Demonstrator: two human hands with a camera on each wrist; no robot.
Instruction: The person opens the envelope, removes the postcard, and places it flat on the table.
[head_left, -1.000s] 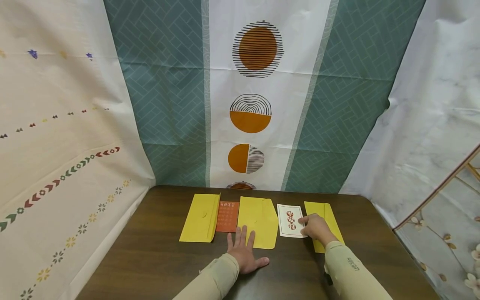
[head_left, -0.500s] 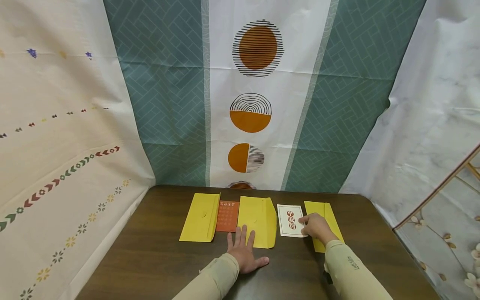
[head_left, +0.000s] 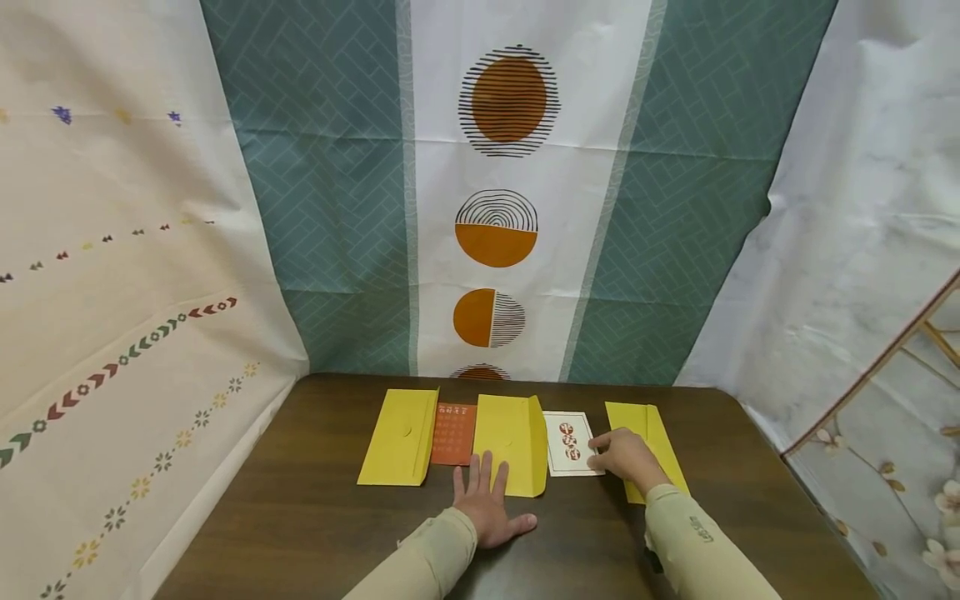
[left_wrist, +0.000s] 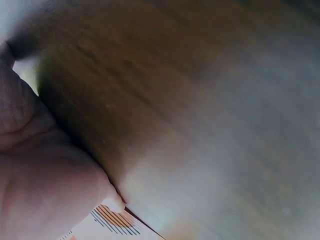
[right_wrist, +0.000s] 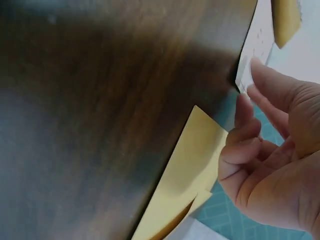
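A white card (head_left: pixel 570 443) with a thin border and red round prints lies right of the middle yellow envelope (head_left: pixel 501 433). My right hand (head_left: pixel 628 457) pinches the card's right edge between thumb (right_wrist: pixel 270 82) and fingers. The card's left edge meets the envelope's raised flap (head_left: pixel 537 450). My left hand (head_left: pixel 486 510) lies with fingers spread, its fingertips on the envelope's lower left. In the left wrist view, only part of the left palm (left_wrist: pixel 50 175) shows. The remaining right-hand fingers (right_wrist: pixel 240 150) are curled in the right wrist view.
A red printed card (head_left: pixel 453 435) sits between the middle envelope and a left yellow envelope (head_left: pixel 397 437). Another yellow envelope (head_left: pixel 652 429) lies partly beneath the right hand and wrist. All rest on a dark wooden table (head_left: pixel 300 517), with patterned cloth (head_left: pixel 337 208) hanging behind.
The white card and my right hand have shifted left, bringing the card up to the middle envelope's flap. My left hand has stayed in place on the envelope.
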